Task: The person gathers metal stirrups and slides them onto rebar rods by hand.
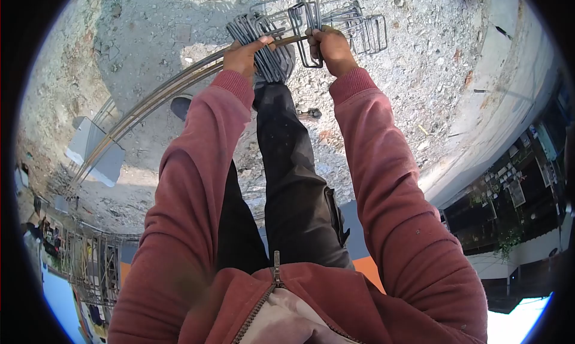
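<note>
**Plainly, a bunch by your left hand, more frames at your right**

At the far left, a flat grey slab lay on the rubble-strewn ground, beneath or beside several long, thin, brownish metal rods that ran up towards your hands. A dark shoe showed just beside them.

Your left hand was at the rods, its fingers curled in and its thumb reaching across; whether they gripped the rods, the frames or both, you could not tell. Against it stood a tight bunch of grey, rectangular bent-wire frames, apparently around the rods.

After a short gap, your right hand had its fingers closed on a smaller set of upright grey wire frames, right at the brownish rod passing between your hands. Beyond it, a loose tangle of similar grey wire frames lay on the ground.

By the look of it, you were partway through: many frames sat together at your left, a few were apart in your right grasp, and the tangle remained ungathered.
</note>
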A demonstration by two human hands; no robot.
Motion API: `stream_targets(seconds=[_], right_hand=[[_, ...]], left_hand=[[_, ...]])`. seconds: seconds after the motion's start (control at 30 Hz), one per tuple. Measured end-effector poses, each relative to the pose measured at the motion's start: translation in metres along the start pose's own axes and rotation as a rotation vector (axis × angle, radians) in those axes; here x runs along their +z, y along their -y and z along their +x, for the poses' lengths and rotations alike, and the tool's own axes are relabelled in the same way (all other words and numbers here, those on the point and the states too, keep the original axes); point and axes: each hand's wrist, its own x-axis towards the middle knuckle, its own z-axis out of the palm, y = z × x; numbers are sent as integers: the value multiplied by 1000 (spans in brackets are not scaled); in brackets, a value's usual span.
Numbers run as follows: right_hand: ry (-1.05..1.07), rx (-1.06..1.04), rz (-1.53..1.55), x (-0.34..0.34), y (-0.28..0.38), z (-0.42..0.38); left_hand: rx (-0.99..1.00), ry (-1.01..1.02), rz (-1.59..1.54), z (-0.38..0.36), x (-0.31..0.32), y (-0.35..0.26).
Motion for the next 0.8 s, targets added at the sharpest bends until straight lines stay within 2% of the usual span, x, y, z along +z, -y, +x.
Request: stream_targets(seconds=[0.1, 0.2, 0.37, 0.53, 0.67, 0.73, 0.77, 0.8], right_hand=[[8, 22, 61, 12, 3, -1], [13, 8, -1, 24, 8, -2], [-23, 36, -110, 43, 8, -4], [96, 60, -136, 71, -7, -17], [203, 60, -218, 120, -25, -28], [255, 37, -409, 148, -38, -29], [273, 13, -467, 165, -46, -30], [288, -11, -523, 182, -56, -33]], left_hand=[[23, 41, -58, -19, -19, -8], [30, 24, -30, -32, -38, -16], [81, 17, -182, -48, -64, -23], [68, 16, -352, -52, -94, -16], [67, 86, -398, -55, -127, -6], [31, 102, -467, -61, -140, -7], [64, 3, -408, -56, -148, 0], [68, -10, -418, -58, -157, 2]])
